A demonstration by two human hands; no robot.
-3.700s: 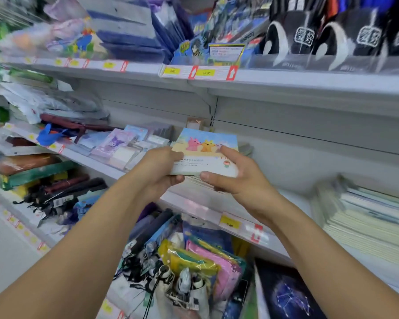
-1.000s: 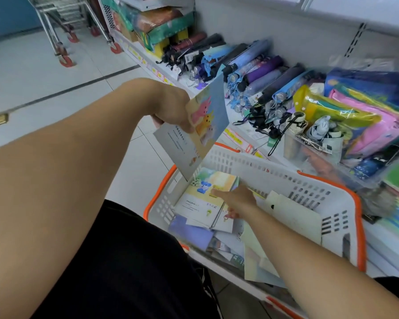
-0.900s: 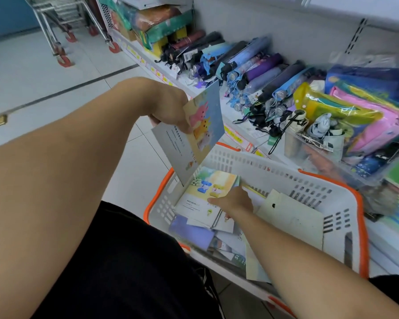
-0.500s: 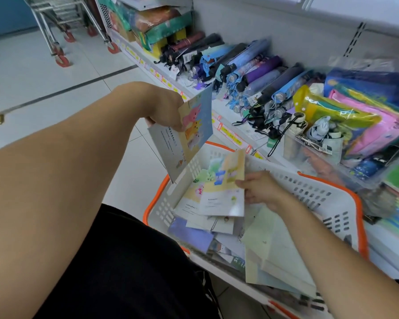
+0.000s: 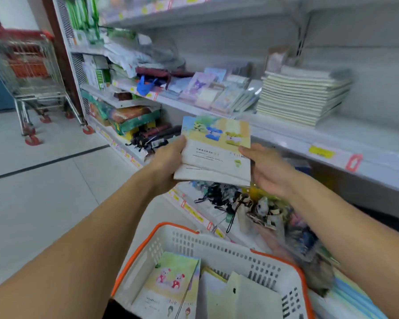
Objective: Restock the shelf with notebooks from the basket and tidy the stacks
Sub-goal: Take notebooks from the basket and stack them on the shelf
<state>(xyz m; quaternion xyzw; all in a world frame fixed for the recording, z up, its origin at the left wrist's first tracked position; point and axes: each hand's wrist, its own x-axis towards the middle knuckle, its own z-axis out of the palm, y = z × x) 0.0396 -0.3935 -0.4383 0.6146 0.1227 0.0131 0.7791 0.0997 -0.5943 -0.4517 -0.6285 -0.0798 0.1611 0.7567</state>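
Both the left hand (image 5: 168, 162) and right hand (image 5: 266, 170) now clamp two notebooks (image 5: 214, 149), lifted from the basket (image 5: 219, 248) at six o'clock, ready for the shelf (image 5: 286, 137) at one o'clock.

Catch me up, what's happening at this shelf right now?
A person is restocking notebooks. Both hands, left hand and right hand, hold two illustrated notebooks stacked together in front of the middle shelf, not yet set down. A stack of cream notebooks sits on that shelf. More notebooks remain in the orange-rimmed basket below.
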